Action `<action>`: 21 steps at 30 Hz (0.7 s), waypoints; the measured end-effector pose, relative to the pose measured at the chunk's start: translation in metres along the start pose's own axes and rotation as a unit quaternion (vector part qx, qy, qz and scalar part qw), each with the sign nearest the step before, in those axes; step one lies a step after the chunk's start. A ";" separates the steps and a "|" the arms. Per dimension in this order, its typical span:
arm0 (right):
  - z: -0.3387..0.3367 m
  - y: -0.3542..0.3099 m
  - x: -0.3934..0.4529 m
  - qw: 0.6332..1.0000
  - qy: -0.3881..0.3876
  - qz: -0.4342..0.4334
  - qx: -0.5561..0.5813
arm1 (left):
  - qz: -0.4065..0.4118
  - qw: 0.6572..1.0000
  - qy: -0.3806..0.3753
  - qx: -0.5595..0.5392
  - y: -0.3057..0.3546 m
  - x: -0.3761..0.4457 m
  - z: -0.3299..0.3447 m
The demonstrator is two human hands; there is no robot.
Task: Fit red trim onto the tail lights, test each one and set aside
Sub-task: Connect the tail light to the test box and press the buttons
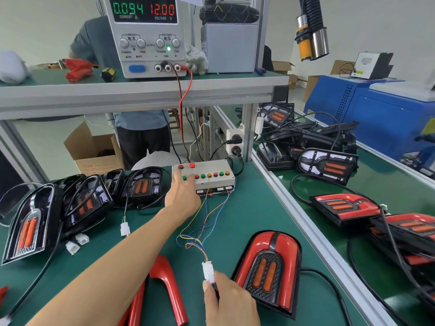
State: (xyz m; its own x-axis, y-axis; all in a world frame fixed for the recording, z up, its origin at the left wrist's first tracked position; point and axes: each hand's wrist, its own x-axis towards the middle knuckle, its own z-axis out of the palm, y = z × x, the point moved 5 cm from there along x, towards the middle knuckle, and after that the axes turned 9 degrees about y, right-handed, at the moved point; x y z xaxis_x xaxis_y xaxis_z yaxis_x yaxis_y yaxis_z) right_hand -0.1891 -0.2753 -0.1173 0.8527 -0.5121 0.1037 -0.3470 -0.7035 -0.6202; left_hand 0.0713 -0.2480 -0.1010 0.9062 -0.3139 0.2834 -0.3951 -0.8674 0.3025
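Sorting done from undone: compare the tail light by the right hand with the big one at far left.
The tail light by the right hand wears red trim; the far-left tail light is bare black. The first lies flat on the mat; the second leans tilted against its neighbours. Both show twin orange lenses and trail a black cable.
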 end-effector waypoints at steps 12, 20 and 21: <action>0.001 -0.013 0.003 0.993 0.098 -0.063 -0.032 | 0.111 0.993 -0.038 -0.005 0.044 0.002 0.016; 0.002 -0.006 0.004 0.989 0.128 -0.077 -0.013 | 0.109 0.988 -0.072 0.078 0.060 0.012 0.019; 0.002 -0.006 0.003 0.988 0.129 -0.082 -0.012 | 0.104 0.988 -0.078 0.084 0.061 0.013 0.020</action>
State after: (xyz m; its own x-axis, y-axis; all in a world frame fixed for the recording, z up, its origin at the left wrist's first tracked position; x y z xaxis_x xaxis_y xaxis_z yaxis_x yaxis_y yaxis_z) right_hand -0.1835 -0.2717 -0.1151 0.7717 -0.4970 0.3969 -0.2245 -0.7966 -0.5612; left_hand 0.0617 -0.3130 -0.0965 0.8258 -0.5359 0.1757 -0.5559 -0.8259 0.0936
